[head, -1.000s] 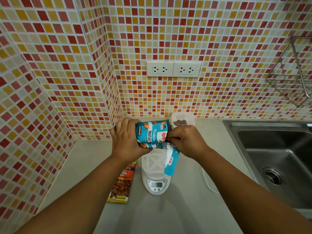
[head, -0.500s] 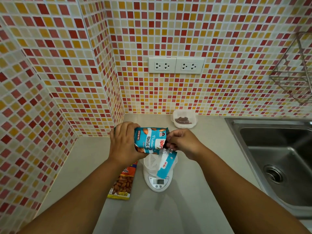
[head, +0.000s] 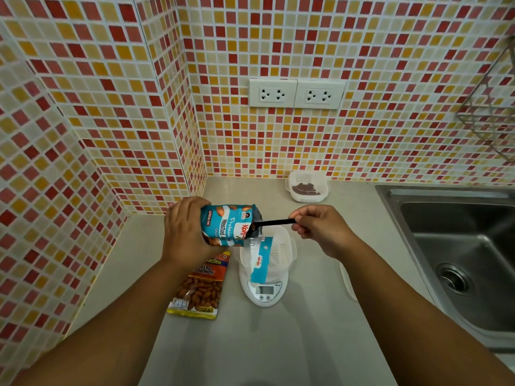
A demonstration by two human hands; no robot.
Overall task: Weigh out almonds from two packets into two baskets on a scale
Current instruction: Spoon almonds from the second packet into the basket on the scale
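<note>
My left hand [head: 185, 231] grips a blue roasted-almond packet [head: 227, 228] tipped sideways, its torn strip hanging down over a white basket [head: 281, 250]. That basket sits on a white scale [head: 263, 292] and looks empty. My right hand [head: 320, 228] pinches the handle of a black spoon [head: 274, 223]; the spoon's bowl is at the packet's open mouth. A second white basket [head: 306, 188] with brown almonds in it stands by the back wall. An orange salted-almond packet [head: 199, 285] lies flat on the counter left of the scale.
A steel sink [head: 459, 254] fills the right side of the grey counter [head: 264, 344]. A wire rack [head: 493, 107] hangs on the tiled wall at the right. Two wall sockets [head: 296, 93] sit above the counter. Tiled walls close in the left side.
My right hand has drawn back to the right from the packet's mouth, and a black spoon now shows between it and the opening. The packet stays tipped in my left hand.
</note>
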